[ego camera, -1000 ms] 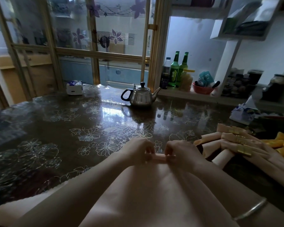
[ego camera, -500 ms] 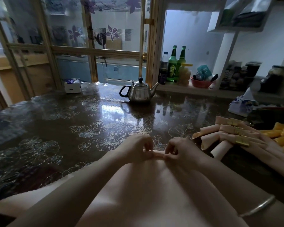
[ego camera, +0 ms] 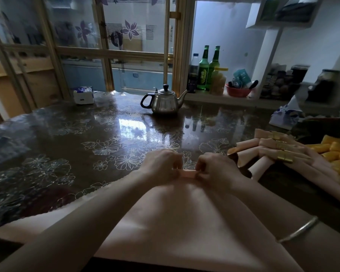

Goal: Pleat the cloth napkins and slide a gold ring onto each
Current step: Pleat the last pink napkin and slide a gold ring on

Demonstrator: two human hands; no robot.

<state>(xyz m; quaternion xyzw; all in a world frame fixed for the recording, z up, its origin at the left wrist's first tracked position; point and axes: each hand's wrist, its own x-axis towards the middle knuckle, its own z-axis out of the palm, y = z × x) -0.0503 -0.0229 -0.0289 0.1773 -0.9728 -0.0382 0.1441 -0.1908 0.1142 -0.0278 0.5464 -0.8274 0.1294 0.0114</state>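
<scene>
1. Two hands meet on the near side of the teapot [ego camera: 164, 103]. The left hand [ego camera: 161, 165] and the right hand [ego camera: 214, 167] each pinch one end of a narrow fold [ego camera: 186, 174]. Neither grip is spread; both are pressed on cloth.
2. Nearer than the teapot, the pink napkin [ego camera: 175, 222] lies flat on the counter [ego camera: 67, 134] and runs back toward the person. Holding both ends probably keeps the pleat straight and even.
3. Right of the teapot and nearer, the finished napkins [ego camera: 263, 152] lie bundled together, each with a gold ring [ego camera: 285, 157] round its middle. They are likely set aside to leave working room.
4. Further right of the teapot lie yellow cloths [ego camera: 334, 152]; I cannot tell whether they are pleated.
5. Most of the pink napkin is unfolded, so this looks like an early pleat, with its ring not yet on.
</scene>
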